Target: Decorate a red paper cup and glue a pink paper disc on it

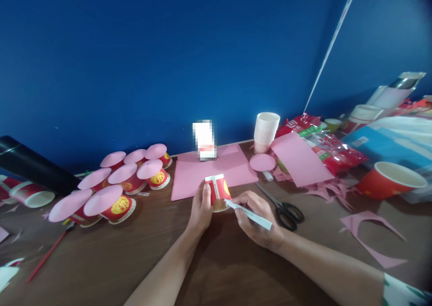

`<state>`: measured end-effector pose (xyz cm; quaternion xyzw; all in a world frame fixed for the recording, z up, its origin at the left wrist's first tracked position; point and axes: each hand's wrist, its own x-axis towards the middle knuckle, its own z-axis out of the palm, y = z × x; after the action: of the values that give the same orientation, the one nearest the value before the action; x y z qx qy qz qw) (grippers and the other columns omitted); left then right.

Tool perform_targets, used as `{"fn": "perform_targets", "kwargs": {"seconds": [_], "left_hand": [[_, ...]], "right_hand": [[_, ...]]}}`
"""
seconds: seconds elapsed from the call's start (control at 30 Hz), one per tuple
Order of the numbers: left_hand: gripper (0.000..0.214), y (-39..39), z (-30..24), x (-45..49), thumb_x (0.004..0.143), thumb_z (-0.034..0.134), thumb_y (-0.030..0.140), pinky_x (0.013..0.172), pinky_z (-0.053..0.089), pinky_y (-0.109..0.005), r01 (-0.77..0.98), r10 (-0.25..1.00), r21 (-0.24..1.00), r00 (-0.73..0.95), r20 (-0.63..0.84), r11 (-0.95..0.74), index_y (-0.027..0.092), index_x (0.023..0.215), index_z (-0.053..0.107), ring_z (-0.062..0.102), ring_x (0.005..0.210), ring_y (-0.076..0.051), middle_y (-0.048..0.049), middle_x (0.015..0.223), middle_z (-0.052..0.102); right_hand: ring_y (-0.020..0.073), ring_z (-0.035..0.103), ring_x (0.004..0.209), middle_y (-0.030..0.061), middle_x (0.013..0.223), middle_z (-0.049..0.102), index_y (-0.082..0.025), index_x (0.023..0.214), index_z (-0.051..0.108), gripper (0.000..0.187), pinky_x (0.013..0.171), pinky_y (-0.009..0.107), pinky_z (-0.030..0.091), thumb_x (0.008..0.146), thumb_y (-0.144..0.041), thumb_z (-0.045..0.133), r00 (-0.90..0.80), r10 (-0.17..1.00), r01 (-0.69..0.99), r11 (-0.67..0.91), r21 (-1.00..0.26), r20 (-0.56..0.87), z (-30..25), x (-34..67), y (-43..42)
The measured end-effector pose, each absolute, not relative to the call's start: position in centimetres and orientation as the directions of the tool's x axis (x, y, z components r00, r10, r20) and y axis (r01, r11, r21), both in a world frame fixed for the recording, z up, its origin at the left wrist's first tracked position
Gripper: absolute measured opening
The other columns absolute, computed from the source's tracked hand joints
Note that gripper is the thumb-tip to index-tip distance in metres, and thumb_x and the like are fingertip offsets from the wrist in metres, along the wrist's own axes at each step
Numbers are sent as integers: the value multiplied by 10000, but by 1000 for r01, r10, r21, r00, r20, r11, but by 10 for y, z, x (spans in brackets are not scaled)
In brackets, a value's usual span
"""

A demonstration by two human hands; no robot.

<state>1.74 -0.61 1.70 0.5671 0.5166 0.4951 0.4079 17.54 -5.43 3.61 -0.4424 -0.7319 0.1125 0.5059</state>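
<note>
In the middle of the head view, my left hand [201, 205] is closed around the side of a red paper cup [218, 185]. The cup stands upside down, its rim low and its base upward, with part of a yellow print on its right side. My right hand [256, 213] pinches a slim white pen [253, 216]; its tip is at the cup's lower right side. Whether the tip touches the cup I cannot tell. Just behind the cup lie pink paper sheets [184, 175]. Black-handled scissors [288, 213] rest beside my right hand.
Several upturned red cups with pink paper discs [103, 200] stand at left, near a black cylinder [37, 166] and a red stick [47, 256]. Stacked white cups [266, 130], a pink disc [262, 162], red packets [344, 148], an orange cup [388, 182] and paper scraps [374, 240] lie right.
</note>
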Motion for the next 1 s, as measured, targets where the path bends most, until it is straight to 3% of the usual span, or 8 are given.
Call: {"fn": "perform_targets", "kwargs": {"seconds": [0.2,0.4,0.6,0.87,1.0], "left_hand": [[414,-6,14,18,873,332,492,698,462,-278,168,987,978,-74,140,-126,163,848,582,574,716,-165,-31,768,624],[465,-5,8,19,854,320,543,606,500,-275,24,997,999,-65,39,-37,175,1035,541,599,696,-171,-56,838,629],[428,-5,9,20,843,369,533,586,495,-250,-60,993,998,-115,25,-32,178,1031,517,598,679,-152,-52,826,614],[403,-5,13,18,870,339,494,727,454,-276,160,985,984,-138,107,-84,185,1038,538,585,786,-164,-41,896,626],[406,-5,12,17,874,333,485,740,443,-281,180,986,979,-122,118,-95,183,1052,537,584,792,-167,-39,902,627]], "right_hand": [[153,566,645,27,701,605,-202,863,591,137,628,292,487,780,-150,494,-133,724,473,647,-598,677,37,177,-56],[176,601,766,53,856,653,-226,1013,594,262,710,326,505,774,-140,534,-238,689,416,709,-570,684,32,178,-55],[173,591,730,48,825,648,-208,1002,589,250,698,315,496,784,-135,493,-244,718,470,675,-569,652,35,178,-56],[164,574,696,42,807,631,-202,959,572,190,679,297,484,799,-163,478,-161,781,523,586,-619,603,35,177,-54],[166,574,710,43,824,639,-201,967,570,200,698,301,479,796,-152,479,-177,770,508,605,-613,613,36,176,-54]]}}
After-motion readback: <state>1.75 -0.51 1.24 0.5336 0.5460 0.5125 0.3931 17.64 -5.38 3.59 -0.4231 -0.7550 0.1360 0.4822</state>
